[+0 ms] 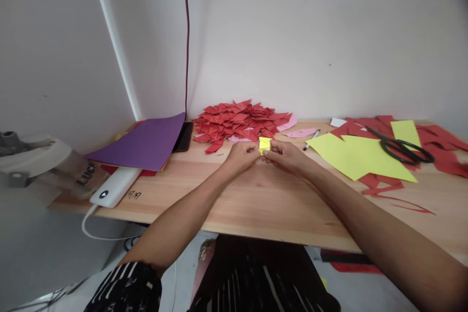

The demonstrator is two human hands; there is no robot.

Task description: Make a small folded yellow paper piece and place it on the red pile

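A small folded piece of yellow paper (264, 144) is held between both hands, just above the wooden table (256, 200). My left hand (242, 155) pinches its left edge with closed fingers. On the other side, my right hand (287, 154) grips the right edge, thumb toward me. The fingers cover parts of the paper, so its exact fold is hard to make out. Right behind the hands rises a heap of folded red paper pieces (237, 122), with pink paper scraps (300, 133) around it.
To the right lie cut yellow sheets (356, 153), red paper scraps (442, 139), black-handled scissors (405, 150) and a marker (312, 139). At left are purple paper (142, 144), a phone (184, 136), a white power bank (115, 187) with cable and a plastic container (54, 165).
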